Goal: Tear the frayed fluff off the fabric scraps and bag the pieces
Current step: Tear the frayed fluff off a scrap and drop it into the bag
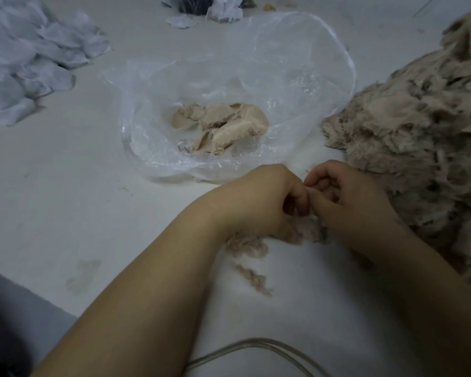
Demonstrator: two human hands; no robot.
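A: So, both hands are busy?

B: Yes. The left hand (267,197) and right hand (351,200) meet knuckle to knuckle just in front of the plastic bag (158,148), fingers curled tight around one beige scrap (314,229). Only a furry edge of it shows below them.

A: And the rest?

B: Cleaned pieces (223,126) lie inside the open bag. The untreated pile (419,126) sits on the desk (65,172) at the right, touching the bag's rim. Torn fluff (252,276) lies under the wrists.

A: What could go wrong?

B: I'd judge the fluff is the nuisance: it is light and lies loose beneath the forearms, so a sweep toward the bag might drag some in with the clean piece. The pile also crowds the bag's mouth, so frayed scraps could slide in unsorted. And a hard pull may rip the scrap itself.
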